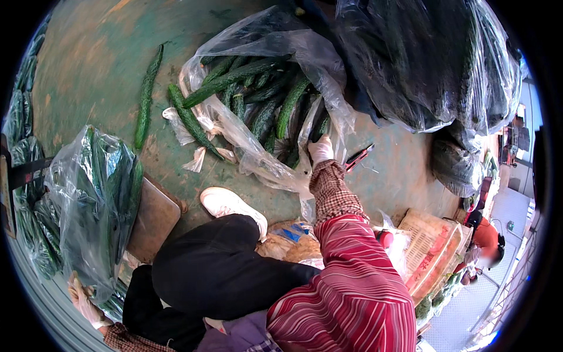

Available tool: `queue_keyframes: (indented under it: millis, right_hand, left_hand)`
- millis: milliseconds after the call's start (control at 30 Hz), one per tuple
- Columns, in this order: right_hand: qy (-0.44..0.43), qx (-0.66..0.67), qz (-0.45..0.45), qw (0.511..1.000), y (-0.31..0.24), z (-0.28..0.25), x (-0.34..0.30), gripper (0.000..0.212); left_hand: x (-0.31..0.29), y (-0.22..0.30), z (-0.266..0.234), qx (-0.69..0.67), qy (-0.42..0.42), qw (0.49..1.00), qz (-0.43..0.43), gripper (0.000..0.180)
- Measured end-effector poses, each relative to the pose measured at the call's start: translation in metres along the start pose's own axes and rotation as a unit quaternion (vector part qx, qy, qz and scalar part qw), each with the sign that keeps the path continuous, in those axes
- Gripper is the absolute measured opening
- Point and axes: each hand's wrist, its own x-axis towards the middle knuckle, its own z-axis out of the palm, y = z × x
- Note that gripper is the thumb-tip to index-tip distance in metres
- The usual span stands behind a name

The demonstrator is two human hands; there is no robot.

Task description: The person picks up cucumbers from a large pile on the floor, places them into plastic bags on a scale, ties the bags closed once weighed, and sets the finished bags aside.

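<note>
A large clear plastic bag [252,158] lies open on the floor, filled with long green cucumbers [264,120]. My right hand [321,150], in a pale glove, reaches to the bag's near right edge; its fingers close on the end of a dark cucumber [320,125]. At the lower left, my left hand [88,304], also gloved, is at the lower end of a smaller clear bag of cucumbers [97,199]. Its fingers seem closed on that bag's plastic, partly hidden. The smaller bag leans over a flat metal scale plate [153,220].
One loose cucumber [149,97] lies on the green floor; another [190,120] rests against the big bag. Red-handled cutters [359,157] lie right of my right hand. Dark filled bags [410,64] stand far right. Packed bags [26,205] line the left edge. A person [488,240] is at the right.
</note>
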Motion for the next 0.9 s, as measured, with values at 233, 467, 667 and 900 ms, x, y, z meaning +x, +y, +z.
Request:
queue_keyframes:
  millis: [233, 467, 667, 900]
  right_hand:
    - [-0.39, 0.704, 0.057, 0.591, 0.008, -0.094, -0.124, 0.058]
    - [-0.476, 0.7, -0.171, 0.504, -0.045, -0.116, -0.142, 0.052]
    - [-0.222, 0.424, -0.291, 0.828, -0.148, -0.13, -0.111, 0.031]
    - [-0.036, -0.132, -0.59, 0.796, -0.275, -0.027, -0.05, 0.056]
  left_hand:
    - [-0.001, -0.004, -0.015, -0.002, 0.019, 1.0, -0.014, 0.03]
    - [-0.006, 0.008, -0.012, -0.048, -0.027, 0.998, 0.013, 0.029]
    - [-0.036, 0.031, -0.008, -0.093, 0.013, 0.996, -0.013, 0.025]
    - [-0.035, 0.034, -0.001, -0.111, 0.013, 0.993, -0.041, 0.025]
